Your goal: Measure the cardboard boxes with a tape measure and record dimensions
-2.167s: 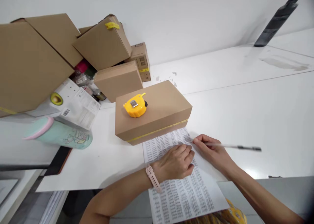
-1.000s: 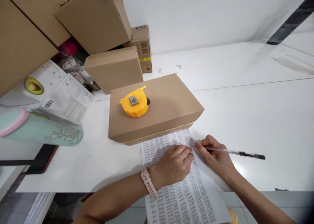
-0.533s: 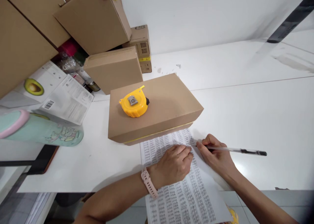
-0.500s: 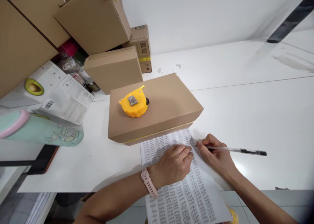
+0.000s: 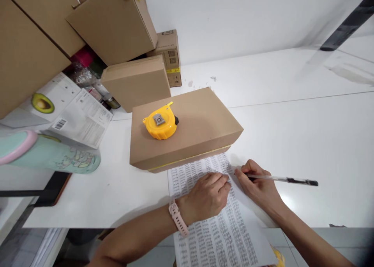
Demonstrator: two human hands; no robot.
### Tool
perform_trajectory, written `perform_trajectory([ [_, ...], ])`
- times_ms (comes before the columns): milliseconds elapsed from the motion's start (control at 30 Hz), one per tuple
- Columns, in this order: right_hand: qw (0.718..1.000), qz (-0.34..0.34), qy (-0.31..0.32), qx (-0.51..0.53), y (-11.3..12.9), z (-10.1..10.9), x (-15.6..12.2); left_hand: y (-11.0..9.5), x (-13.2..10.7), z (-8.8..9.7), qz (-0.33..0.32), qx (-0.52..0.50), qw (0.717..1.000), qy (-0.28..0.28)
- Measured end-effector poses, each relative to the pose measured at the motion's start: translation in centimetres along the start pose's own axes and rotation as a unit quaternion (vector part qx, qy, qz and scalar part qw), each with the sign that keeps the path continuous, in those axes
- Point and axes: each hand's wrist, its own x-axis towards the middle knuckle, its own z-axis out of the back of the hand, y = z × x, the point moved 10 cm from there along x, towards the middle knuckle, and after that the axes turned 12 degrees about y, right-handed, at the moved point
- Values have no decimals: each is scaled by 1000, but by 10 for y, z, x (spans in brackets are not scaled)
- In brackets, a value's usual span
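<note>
A printed sheet (image 5: 216, 228) full of small rows of figures lies on the white table (image 5: 306, 142), its far end tucked against a flat cardboard box (image 5: 198, 122). My left hand (image 5: 206, 197), with a pink watch on the wrist, rests on the sheet with fingers curled, fingertips pressing the paper. My right hand (image 5: 258, 185) grips a clear pen (image 5: 280, 178) with a black cap, its tip on the sheet near my left fingertips. A yellow tape measure (image 5: 160, 125) sits on top of the box.
Several cardboard boxes (image 5: 117, 25) are stacked at the back left. A white carton with an avocado picture (image 5: 67, 111) and a mint-green bottle with a pink lid (image 5: 49, 154) lie at the left. A dark strip (image 5: 344, 23) leans at the far right.
Over the two seconds the view dipped and moved closer to the box. In the last half second my hands and the pen have stayed almost still.
</note>
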Motion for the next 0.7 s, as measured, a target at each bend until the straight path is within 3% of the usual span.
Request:
perform_trajectory([
  [700,1000,-9,-14,3,1,2,0,0,0,2,6,1,1000,-4],
])
